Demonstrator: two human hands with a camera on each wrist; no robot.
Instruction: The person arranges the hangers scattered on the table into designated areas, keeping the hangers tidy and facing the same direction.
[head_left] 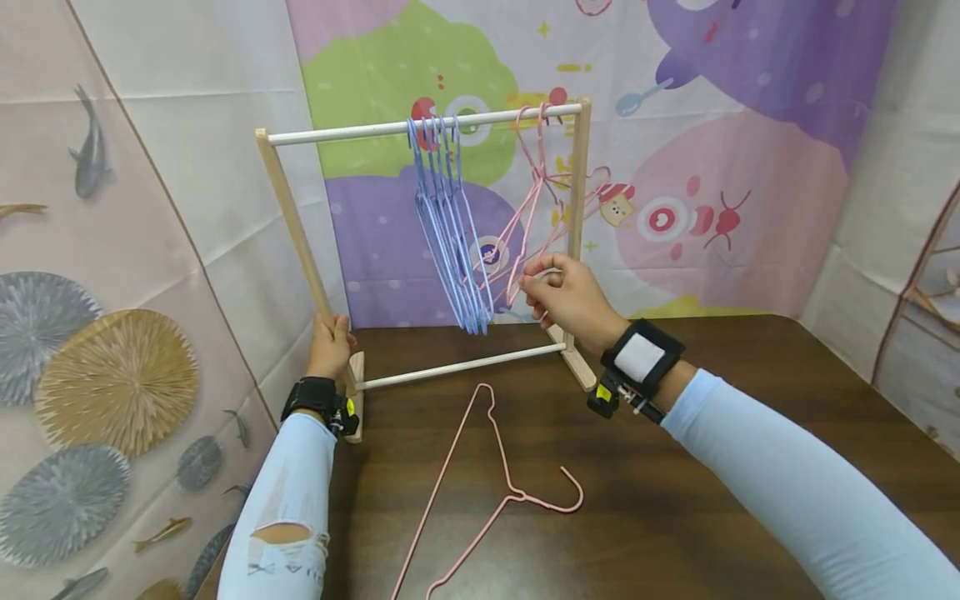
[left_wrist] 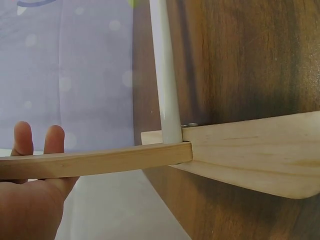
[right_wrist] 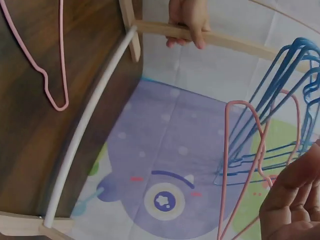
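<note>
My left hand (head_left: pixel 328 348) grips the left wooden post of a small clothes rack (head_left: pixel 296 225), low down near its foot. On the rack's white top rod hang several blue hangers (head_left: pixel 450 225), bunched near the middle. Pink hangers (head_left: pixel 534 196) hang at the right end, some tilted and overlapping. My right hand (head_left: pixel 570 296) is beside the lower ends of the pink hangers, fingers bent and thumb near the index finger. In the right wrist view, its fingertips are cut off by the edge, so any hold on a pink hanger (right_wrist: pixel 243 150) is unclear.
Another pink hanger (head_left: pixel 513 493) lies on the dark wooden table (head_left: pixel 675 500) in front of the rack, hook to the right. A white lower rod (head_left: pixel 465 365) joins the rack's feet. A cartoon-printed cloth (head_left: pixel 720 150) hangs behind.
</note>
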